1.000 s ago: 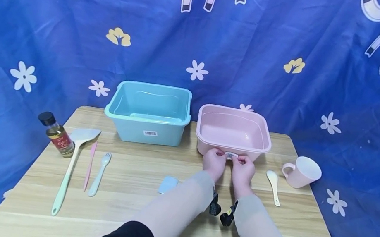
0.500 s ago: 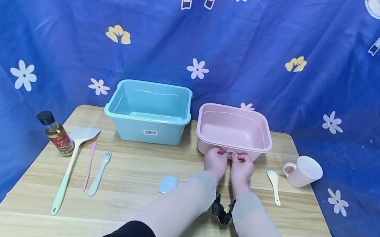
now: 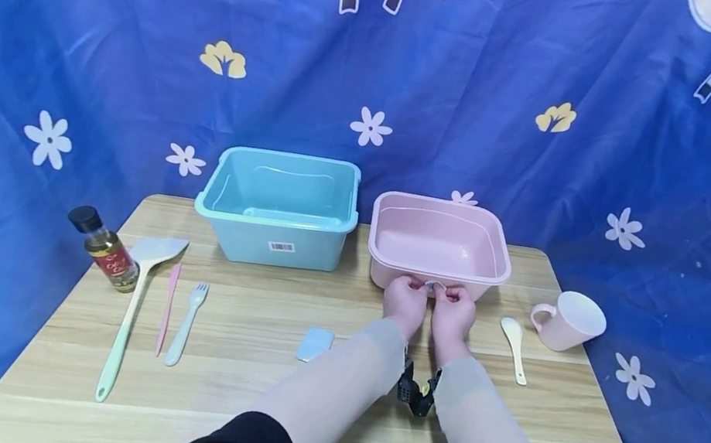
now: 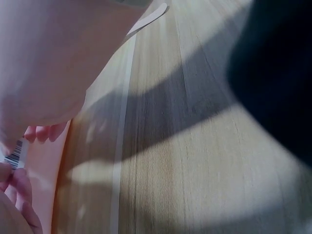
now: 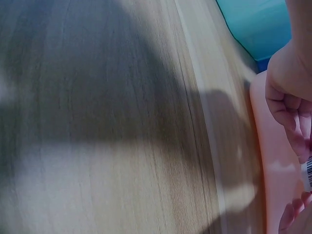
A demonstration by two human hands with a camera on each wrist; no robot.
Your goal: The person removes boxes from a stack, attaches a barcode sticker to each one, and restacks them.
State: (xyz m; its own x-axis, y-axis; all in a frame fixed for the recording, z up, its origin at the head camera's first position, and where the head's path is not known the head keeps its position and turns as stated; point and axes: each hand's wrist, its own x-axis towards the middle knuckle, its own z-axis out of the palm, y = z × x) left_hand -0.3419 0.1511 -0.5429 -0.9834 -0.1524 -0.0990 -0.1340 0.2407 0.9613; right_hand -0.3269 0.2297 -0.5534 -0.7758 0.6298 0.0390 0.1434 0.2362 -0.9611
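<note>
Both hands are at the front wall of a pink plastic basin (image 3: 441, 236) in the head view. A small white barcode sticker (image 3: 433, 285) sits between them against that wall and looks bent. The left hand (image 3: 404, 306) pinches its left end, and the right hand (image 3: 452, 318) its right end, thumbs and fingertips close together. Black bars on the sticker (image 4: 15, 154) show in the left wrist view. In the right wrist view the sticker (image 5: 307, 172) is cut off by the frame edge, and fingers hide part of it.
Left of the basin stands a teal bin (image 3: 274, 245) with its own barcode. Rightward are a white spoon (image 3: 513, 350) and a pale pink mug (image 3: 568, 322). A light-blue piece (image 3: 315, 345), fork (image 3: 187, 324), pink knife (image 3: 167, 309), spatula (image 3: 131, 317) and oil bottle (image 3: 111, 255) lie leftward.
The sticker looked flat a second ago and is now bent between the fingertips. The hands have drawn slightly closer together; the other things stay put.
</note>
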